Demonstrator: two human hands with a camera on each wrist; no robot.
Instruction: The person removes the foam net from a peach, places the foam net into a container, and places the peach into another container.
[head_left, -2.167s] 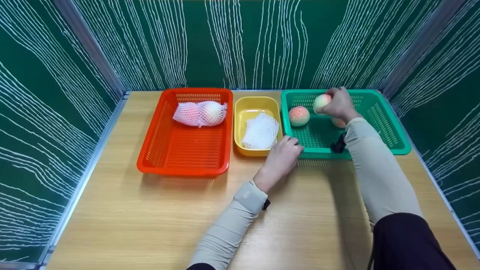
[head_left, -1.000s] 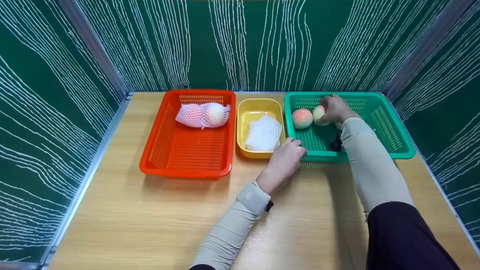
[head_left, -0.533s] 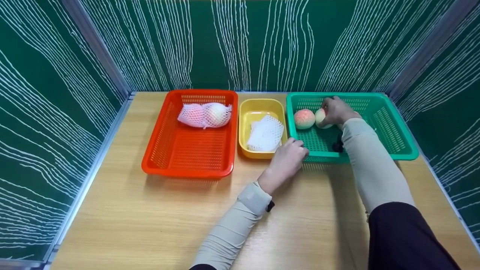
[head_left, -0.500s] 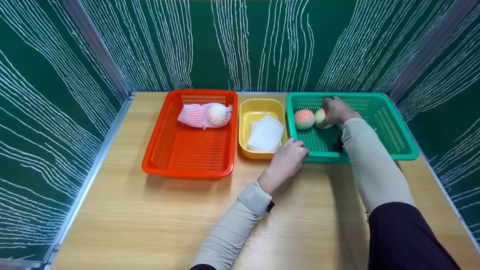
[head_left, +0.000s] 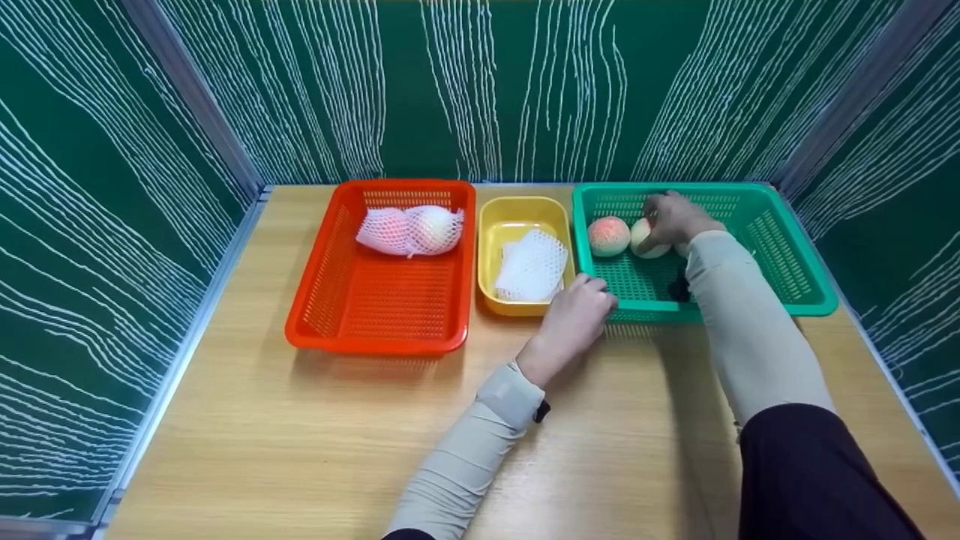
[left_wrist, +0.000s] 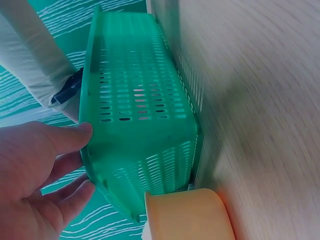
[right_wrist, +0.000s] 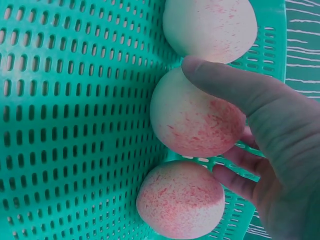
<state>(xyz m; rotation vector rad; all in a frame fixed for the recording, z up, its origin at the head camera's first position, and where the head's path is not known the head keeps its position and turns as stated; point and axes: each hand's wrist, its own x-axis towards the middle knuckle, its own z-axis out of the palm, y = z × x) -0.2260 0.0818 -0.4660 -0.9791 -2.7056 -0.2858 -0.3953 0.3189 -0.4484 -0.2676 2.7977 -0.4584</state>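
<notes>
Peach (right_wrist: 196, 117) lower, probably on basket floor (head_left: 634, 281)

Deep green walls close in the space before me: a back wall (head_left: 517, 82), a left wall (head_left: 82, 262) and a right wall (head_left: 900, 247), all streaked with thin, wavering white lines. Greyish posts, one at the left corner (head_left: 193, 90) and one at the right (head_left: 847, 90), join them. Below spreads a pale wood-grained table (head_left: 300, 420), a metallic strip (head_left: 192, 330) along its left edge, soft light glinting towards the front.
</notes>
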